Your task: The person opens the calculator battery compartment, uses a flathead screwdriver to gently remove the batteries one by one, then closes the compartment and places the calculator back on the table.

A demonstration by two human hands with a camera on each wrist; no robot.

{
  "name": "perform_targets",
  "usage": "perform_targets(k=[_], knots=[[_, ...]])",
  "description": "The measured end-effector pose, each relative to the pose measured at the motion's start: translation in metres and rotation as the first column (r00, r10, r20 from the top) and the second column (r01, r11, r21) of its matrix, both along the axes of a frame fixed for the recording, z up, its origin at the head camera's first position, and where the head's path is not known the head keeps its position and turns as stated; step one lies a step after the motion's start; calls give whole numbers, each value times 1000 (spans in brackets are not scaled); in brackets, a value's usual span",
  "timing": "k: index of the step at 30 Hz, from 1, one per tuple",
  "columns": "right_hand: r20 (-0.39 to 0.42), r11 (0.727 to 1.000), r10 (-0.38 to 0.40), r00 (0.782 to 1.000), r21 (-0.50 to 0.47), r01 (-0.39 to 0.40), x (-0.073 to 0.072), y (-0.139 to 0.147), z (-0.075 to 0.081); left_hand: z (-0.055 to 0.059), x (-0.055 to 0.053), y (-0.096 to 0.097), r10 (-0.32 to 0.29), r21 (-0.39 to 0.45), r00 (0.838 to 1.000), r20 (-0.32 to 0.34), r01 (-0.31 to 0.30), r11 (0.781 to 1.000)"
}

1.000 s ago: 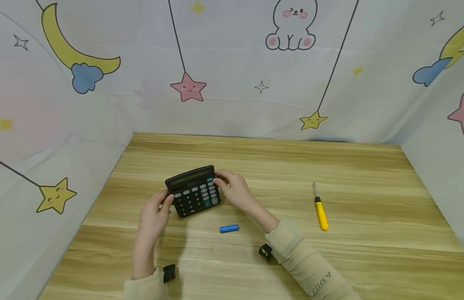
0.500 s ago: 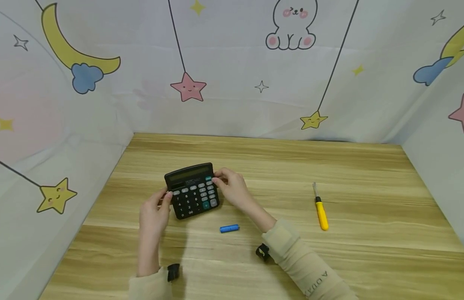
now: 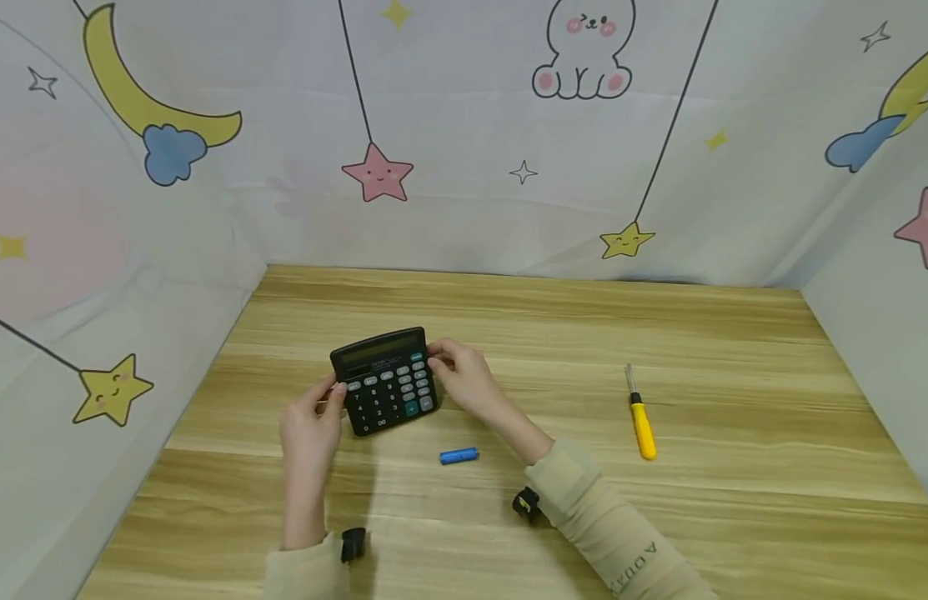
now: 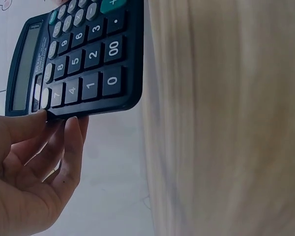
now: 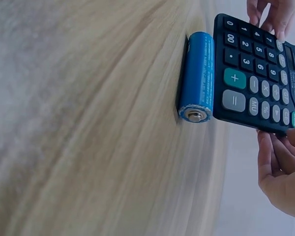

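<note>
A black calculator (image 3: 388, 383) with grey, black and green keys is held between both hands, its keys and display facing the person. My left hand (image 3: 309, 421) grips its left side, thumb at the front edge and fingers behind, as the left wrist view of the calculator (image 4: 83, 64) also shows. On the opposite side my right hand (image 3: 467, 379) pinches the upper right edge. A blue battery (image 3: 459, 456) lies on the table in front of the calculator; in the right wrist view the battery (image 5: 198, 78) shows its metal end. The calculator's back is hidden.
To the right on the wooden table (image 3: 554, 333) lies a screwdriver (image 3: 640, 417) with a yellow handle and a metal shaft. A white cloth (image 3: 464, 217) printed with stars and moons hangs around the back and sides. Black straps sit at both cuffs.
The calculator has tipped so that its face shows more fully to the head camera, both hands keeping hold. The left forearm has shifted slightly right. Battery and screwdriver stay put.
</note>
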State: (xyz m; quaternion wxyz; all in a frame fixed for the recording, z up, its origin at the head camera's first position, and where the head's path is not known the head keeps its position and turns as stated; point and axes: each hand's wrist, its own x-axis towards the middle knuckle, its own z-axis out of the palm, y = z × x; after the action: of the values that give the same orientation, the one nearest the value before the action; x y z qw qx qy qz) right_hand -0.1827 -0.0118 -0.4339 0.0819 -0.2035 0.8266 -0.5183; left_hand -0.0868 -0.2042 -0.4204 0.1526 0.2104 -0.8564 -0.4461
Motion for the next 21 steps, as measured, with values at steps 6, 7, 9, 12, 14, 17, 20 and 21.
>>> perform_targets(k=[6, 7, 9, 12, 14, 17, 20, 21], knots=[[35, 1000, 21, 999, 1, -21, 1, -1, 1, -1, -1, 0, 26, 25, 1000, 1, -26, 999], [39, 1000, 23, 999, -1, -23, 1, -1, 1, -1, -1, 0, 29, 23, 1000, -2, -29, 999], [43, 1000, 28, 999, -8, -28, 2, -2, 2, -2, -1, 0, 36, 14, 999, -10, -35, 999], [43, 999, 36, 998, -25, -35, 2, -2, 2, -2, -3, 0, 45, 3, 999, -12, -45, 999], [44, 998, 47, 998, -41, -45, 3, -3, 2, -3, -4, 0, 57, 0, 998, -5, -57, 998], [62, 996, 62, 996, -62, -58, 3, -4, 3, -3, -4, 1, 75, -6, 997, 5, -75, 997], [81, 994, 84, 993, -82, -77, 5, -5, 2, -3, -4, 1, 87, -17, 996, 0, -87, 996], [91, 993, 89, 992, -89, -81, 5, -6, 2, -3, -4, 1, 89, -19, 996, -4, -90, 996]])
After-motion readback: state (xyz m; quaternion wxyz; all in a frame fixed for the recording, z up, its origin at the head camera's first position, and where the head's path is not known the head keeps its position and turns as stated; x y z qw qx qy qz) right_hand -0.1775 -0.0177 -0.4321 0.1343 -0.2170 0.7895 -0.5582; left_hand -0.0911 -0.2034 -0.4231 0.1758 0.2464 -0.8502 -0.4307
